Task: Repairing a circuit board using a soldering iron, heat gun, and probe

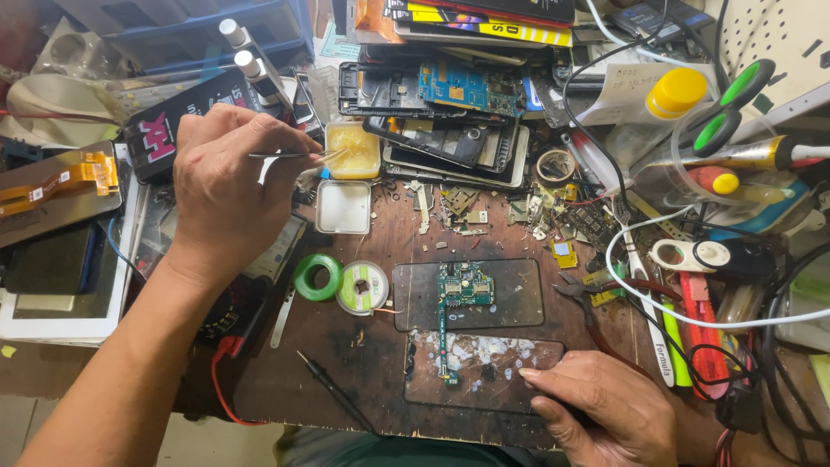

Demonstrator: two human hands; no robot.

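Left hand (226,186) pinching thin, springy tweezers (290,156) mid-shaft, tips seemingly dipping into flux tin (353,149); right hand (605,406) resting loose, holding nothing.

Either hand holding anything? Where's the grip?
Left hand pinches thin metal tweezers at their rear end; tips over the yellow flux tin. Right hand holds nothing.

Your left hand (226,186) grips tweezers (290,156), tips in tin (353,149) just right of fingers. Lid (343,207) below tips. Board (462,285) on mat (510,298), behind your right fingers (540,374). Spools (341,281) left of mat.
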